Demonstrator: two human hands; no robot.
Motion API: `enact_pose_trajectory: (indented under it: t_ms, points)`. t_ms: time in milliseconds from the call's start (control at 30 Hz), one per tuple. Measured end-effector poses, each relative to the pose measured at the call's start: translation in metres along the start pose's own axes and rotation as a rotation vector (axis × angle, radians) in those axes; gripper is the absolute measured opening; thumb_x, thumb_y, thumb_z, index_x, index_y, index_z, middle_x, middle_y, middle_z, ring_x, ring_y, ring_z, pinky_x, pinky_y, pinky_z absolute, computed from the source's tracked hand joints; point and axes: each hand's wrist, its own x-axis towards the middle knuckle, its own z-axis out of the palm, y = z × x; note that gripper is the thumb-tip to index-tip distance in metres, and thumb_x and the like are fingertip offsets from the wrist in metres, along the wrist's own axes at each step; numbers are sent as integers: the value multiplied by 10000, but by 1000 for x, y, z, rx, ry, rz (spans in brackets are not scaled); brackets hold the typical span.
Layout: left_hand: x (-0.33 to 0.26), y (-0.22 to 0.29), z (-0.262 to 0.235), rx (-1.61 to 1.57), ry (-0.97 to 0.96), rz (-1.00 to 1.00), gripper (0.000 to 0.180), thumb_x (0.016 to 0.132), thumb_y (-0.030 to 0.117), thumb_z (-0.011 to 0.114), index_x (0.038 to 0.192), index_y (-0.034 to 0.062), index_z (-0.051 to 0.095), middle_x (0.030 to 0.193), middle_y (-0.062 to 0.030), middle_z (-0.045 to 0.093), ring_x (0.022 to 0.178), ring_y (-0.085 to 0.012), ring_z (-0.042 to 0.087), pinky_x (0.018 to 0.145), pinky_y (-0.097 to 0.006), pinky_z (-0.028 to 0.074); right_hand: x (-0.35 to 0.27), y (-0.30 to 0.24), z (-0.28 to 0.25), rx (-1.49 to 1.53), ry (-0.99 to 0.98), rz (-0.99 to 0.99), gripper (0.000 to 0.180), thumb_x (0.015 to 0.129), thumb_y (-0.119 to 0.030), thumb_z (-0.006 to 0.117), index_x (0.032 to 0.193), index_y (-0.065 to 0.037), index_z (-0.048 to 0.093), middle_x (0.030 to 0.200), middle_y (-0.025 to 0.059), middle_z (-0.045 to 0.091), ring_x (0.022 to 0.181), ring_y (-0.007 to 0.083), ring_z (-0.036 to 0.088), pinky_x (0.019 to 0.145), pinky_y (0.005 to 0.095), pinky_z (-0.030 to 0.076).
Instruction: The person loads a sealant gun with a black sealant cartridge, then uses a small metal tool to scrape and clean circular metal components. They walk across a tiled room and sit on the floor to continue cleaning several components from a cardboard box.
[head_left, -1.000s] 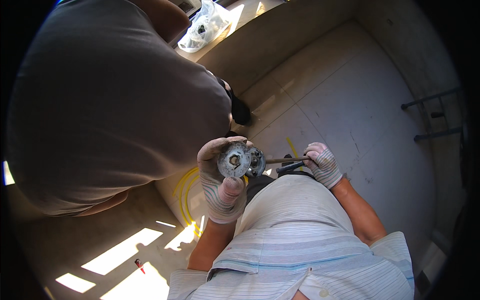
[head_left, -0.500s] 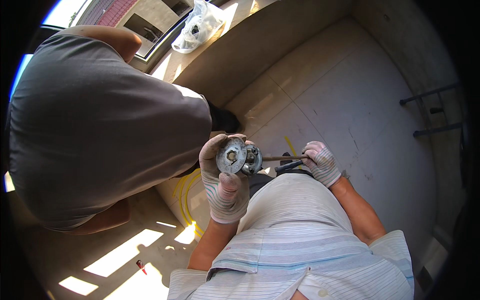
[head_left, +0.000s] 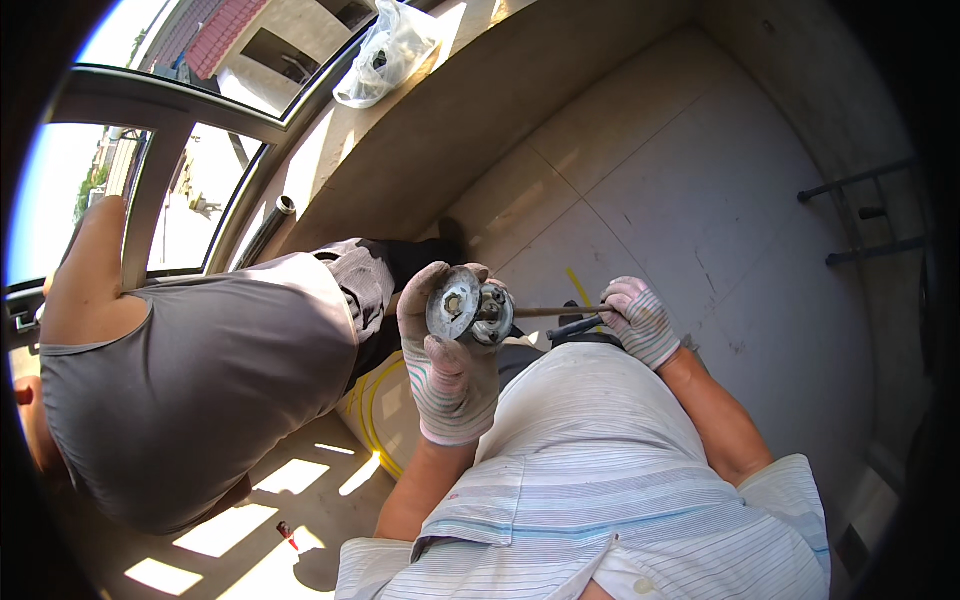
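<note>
In front of my belly, my gloved left hand (head_left: 445, 390) grips a grey metal fitting (head_left: 450, 306), a flat round disc with a centre hole joined to a bolted hub. The thumb lies at its near side and the fingers curl behind it. A thin brownish rod (head_left: 560, 311) runs from the hub across to my gloved right hand (head_left: 640, 322), whose fingers close round its far end. Just below the rod, a dark tubular piece (head_left: 573, 331) lies close to my waist; its other parts are hidden.
A person in a grey sleeveless top (head_left: 215, 390) bends close on my left, beside the window. A clear plastic bag (head_left: 385, 60) sits on the sill, with a dark tube (head_left: 266, 235) leaning there. Yellow hose (head_left: 366, 415) curls on the floor. Dark metal bars (head_left: 875, 252) stand at the right wall.
The person beside me has shifted left and lower, uncovering the window and the leaning tube. My hands, fitting and rod have moved slightly left, with the same grip.
</note>
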Motion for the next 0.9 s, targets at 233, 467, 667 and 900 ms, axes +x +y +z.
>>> enact_pose_trajectory:
  t_ms: [233,467,667,900]
  points:
    - [9,-4,0,-42,-18,-22,822,832,515,830,1475,141,480,1345,-144,586,1185,-298,611,1018,-464,513,7,9,3,1,-3,0,174,799,-124,771,906,-57,652,1007,107,683,1030,334,641,907,419,539]
    - [11,-8,-1,-106,-78,-22,745,891,530,758,1480,155,497,1356,-129,568,1191,-288,600,1019,-445,507,7,7,-1,-9,-6,14,176,791,-112,772,913,-55,659,1006,104,684,1033,330,644,911,417,541]
    - [10,-5,2,-184,-3,-112,722,916,574,706,1476,164,505,1344,-106,517,1195,-275,564,1022,-422,501,9,6,0,-1,0,4,170,789,-99,767,911,-54,658,992,103,675,1031,331,642,912,428,540]
    - [14,-12,-2,-279,94,-153,764,882,602,724,1433,122,502,1272,-153,606,1127,-308,616,1008,-449,526,4,9,1,-33,-20,32,176,783,-91,773,920,-59,666,993,99,669,1035,323,636,914,424,540]
